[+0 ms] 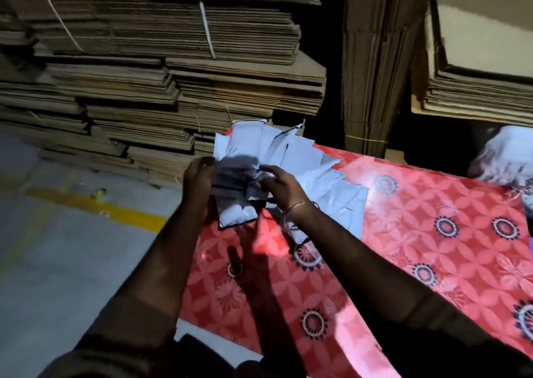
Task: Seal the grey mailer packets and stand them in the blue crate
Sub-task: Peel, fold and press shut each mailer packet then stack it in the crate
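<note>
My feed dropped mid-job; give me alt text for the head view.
Both hands hold a grey mailer packet above a red flowered tablecloth, the left hand at its left edge, the right hand at its flap. More grey packets lie fanned behind it, before stacked flattened cardboard.

Two hands, the left hand [199,173] and the right hand [281,186], share one grey mailer packet [235,193] between them. Just beyond the right hand lies a fanned row of mailers [311,175] (about a dozen; overlaps blur the count). Beyond both hands, several stacks of flattened cardboard [173,60].
</note>
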